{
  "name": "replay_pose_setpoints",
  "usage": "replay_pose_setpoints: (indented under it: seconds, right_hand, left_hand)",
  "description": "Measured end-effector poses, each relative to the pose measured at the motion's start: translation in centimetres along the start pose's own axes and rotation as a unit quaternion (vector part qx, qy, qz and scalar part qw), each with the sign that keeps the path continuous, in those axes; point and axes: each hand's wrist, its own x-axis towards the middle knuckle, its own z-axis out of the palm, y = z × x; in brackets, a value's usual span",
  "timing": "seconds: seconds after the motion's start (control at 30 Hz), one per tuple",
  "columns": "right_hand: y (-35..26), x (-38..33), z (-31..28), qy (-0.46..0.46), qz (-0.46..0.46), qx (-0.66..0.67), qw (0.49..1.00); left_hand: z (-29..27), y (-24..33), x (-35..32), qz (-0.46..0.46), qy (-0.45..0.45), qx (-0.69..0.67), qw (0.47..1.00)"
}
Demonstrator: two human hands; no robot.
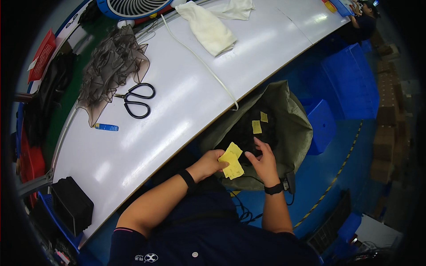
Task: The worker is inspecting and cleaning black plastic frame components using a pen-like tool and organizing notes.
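Observation:
Between its thumb and fingers my left hand [208, 164] holds a few small yellow paper slips [233, 165], overlapping each other. Just right of them is my right hand [264, 163], its thumb and fingers apart and nothing between them. Both hands are over the near side of a large olive-green sack [296, 117], whose mouth gapes toward me. Dark contents fill the sack, too dim to name. On top of them lie two more yellow slips, the nearer slip [257, 127] and a smaller-looking slip [264, 116].
On the white table [177, 97] lie black-handled scissors [138, 101], ruffled grey sheer fabric [113, 62], a blue cutter-like object [106, 127], white cloth [206, 29] and a white cord [199, 57]. Blue bins [348, 84] stand right of the sack. A person [366, 22] is at the far right.

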Motion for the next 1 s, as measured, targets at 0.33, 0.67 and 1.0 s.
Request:
replay_pose_setpoints:
  seconds: [0.33, 0.67, 1.0]
  right_hand:
    - [-0.4, 1.1, 3.3, -0.15, 0.111, 0.322, 0.928]
    - [-2.4, -0.2, 5.0, 0.051, 0.135, 0.536, 0.832]
    - [-1.4, -0.7, 4.1, -0.031, 0.121, 0.519, 0.846]
  left_hand:
    - [1.5, 1.3, -0.4, 0.032, 0.073, 0.031, 0.996]
    - [0.6, 0.7, -0.4, 0.051, 0.058, -0.138, 0.987]
    - [0.2, 1.2, -1.2, 0.094, 0.121, -0.159, 0.975]
